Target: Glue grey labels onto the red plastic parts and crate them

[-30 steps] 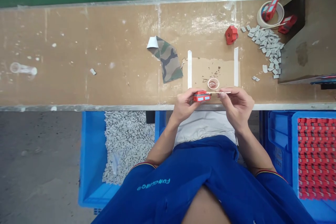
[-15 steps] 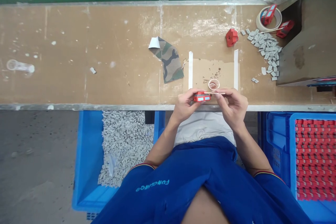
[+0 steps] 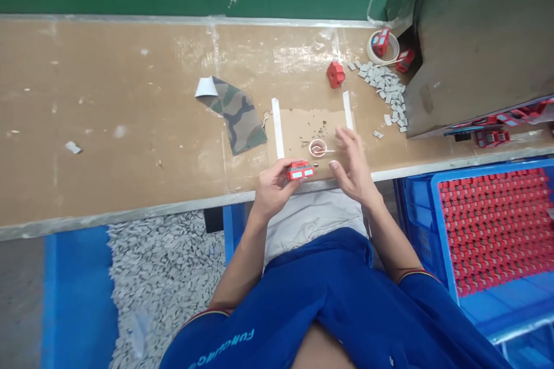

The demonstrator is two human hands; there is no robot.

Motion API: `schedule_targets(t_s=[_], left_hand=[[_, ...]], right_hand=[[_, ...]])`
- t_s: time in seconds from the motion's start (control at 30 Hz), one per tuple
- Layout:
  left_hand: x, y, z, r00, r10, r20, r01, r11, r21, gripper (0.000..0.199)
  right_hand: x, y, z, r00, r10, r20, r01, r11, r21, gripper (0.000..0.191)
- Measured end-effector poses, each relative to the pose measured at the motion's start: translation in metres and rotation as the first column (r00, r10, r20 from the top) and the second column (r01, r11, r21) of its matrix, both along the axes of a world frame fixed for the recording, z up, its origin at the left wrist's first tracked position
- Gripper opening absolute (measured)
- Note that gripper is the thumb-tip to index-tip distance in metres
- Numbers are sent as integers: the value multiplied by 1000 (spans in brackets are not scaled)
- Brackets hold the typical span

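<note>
In my left hand (image 3: 272, 189) is a small red toy vehicle (image 3: 300, 171) with pale window panels and a grey band, pinched between fingers and thumb above the table's front edge. My right hand (image 3: 354, 168) is open, thumb and fingers apart, with nothing between them. Just left of its fingers stands a small round cup (image 3: 318, 147), and a thin stick (image 3: 328, 151) rests in it, pointing toward this hand. Cup and stick are over a cardboard sheet (image 3: 298, 121) held by white tape strips (image 3: 277, 127). Dark specks lie behind the cup.
A camouflage-patterned piece (image 3: 242, 121) lies left, a red part (image 3: 336, 75) behind. Small grey pieces (image 3: 385, 83) are heaped right, near a tape roll (image 3: 395, 46) holding a red vehicle. Below the table are a bin of grey pieces (image 3: 168, 277) and a blue crate (image 3: 437, 225) of red parts.
My right hand has let go of the thin stick, which now rests in the cup, and has opened. My left hand still holds the toy vehicle. The view has turned to the right.
</note>
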State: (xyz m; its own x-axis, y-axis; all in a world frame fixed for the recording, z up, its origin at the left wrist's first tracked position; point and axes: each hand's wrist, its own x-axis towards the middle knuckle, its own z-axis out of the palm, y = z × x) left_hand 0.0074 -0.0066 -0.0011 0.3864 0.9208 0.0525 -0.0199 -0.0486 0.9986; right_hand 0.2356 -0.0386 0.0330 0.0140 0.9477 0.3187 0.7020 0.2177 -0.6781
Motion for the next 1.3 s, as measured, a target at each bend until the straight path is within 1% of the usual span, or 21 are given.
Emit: schedule_targets(t_s=[0.03, 0.1, 0.17, 0.2, 0.27, 0.3, 0.37, 0.43, 0.5, 0.53, 0.6, 0.67, 0.7, 0.73, 0.8, 0.9, 0.97, 1.03, 1.13, 1.23, 1.3], left_hand=[[0, 0, 0, 1000, 0, -3, 0, 1000, 5, 33], [0, 1, -1, 1000, 2, -10, -2, 1000, 12, 33], [0, 1, -2, 1000, 0, -1, 0, 1000, 14, 33], [0, 1, -3, 1000, -2, 13, 2, 1000, 14, 33], [0, 2, -3, 999, -8, 42, 8, 1000, 12, 34], [0, 2, -3, 999, -9, 51, 8, 1000, 9, 34], [1, 2, -3, 999, -9, 51, 9, 1000, 3, 34], [0, 1, -3, 999, -15, 44, 14, 1000, 1, 34], [0, 0, -3, 999, -26, 44, 26, 1000, -1, 35], [0, 0, -4, 998, -32, 45, 32, 999, -4, 35], [-1, 0, -4, 998, -38, 42, 38, 999, -6, 35], [-1, 0, -4, 998, -41, 37, 41, 999, -2, 35], [-1, 1, -4, 998, -42, 36, 42, 999, 2, 35], [-1, 1, -4, 998, -44, 39, 44, 999, 6, 35], [-1, 1, -4, 997, -52, 50, 52, 999, 6, 36], [-1, 1, -3, 996, -59, 60, 59, 998, -2, 34], [-1, 1, -3, 996, -58, 66, 59, 998, -4, 34], [-1, 1, -2, 995, -57, 76, 58, 998, -7, 33], [-1, 0, -1, 995, -61, 84, 63, 998, -13, 33], [-1, 0, -2, 995, -62, 76, 63, 998, -9, 34], [-2, 0, -2, 996, -63, 71, 63, 998, -1, 34]], right_hand=[[14, -1, 2, 998, -56, 30, 56, 998, 16, 50], [46, -2, 6, 963, -243, 117, 239, 970, 48, 39], [76, -1, 7, 870, -421, 254, 427, 904, 36, 33], [87, -1, 6, 817, -473, 329, 497, 868, 15, 32], [101, 1, 3, 727, -504, 466, 588, 808, -42, 33], [105, 2, 2, 696, -500, 516, 614, 787, -65, 34], [106, 5, -1, 660, -484, 575, 640, 762, -94, 37], [104, 7, -2, 649, -472, 597, 647, 754, -108, 37], [101, 4, 0, 652, -452, 608, 639, 759, -121, 32], [100, 1, 2, 665, -436, 606, 622, 773, -126, 29], [98, -7, 7, 725, -396, 564, 548, 827, -123, 25], [99, -17, 10, 793, -370, 485, 462, 883, -83, 28], [100, -22, 11, 810, -373, 452, 442, 895, -54, 30], [101, -26, 11, 815, -386, 433, 440, 897, -29, 31], [102, -31, 10, 795, -425, 433, 471, 882, 2, 30], [98, -32, 7, 794, -424, 435, 475, 880, -10, 27], [92, -28, 7, 826, -380, 416, 430, 902, -28, 25], [87, -23, 7, 862, -295, 413, 348, 936, -56, 26], [86, -15, 9, 866, -173, 470, 252, 961, -110, 31], [90, -11, 11, 819, -143, 555, 289, 940, -184, 29], [92, -11, 12, 797, -138, 588, 331, 914, -234, 21]])
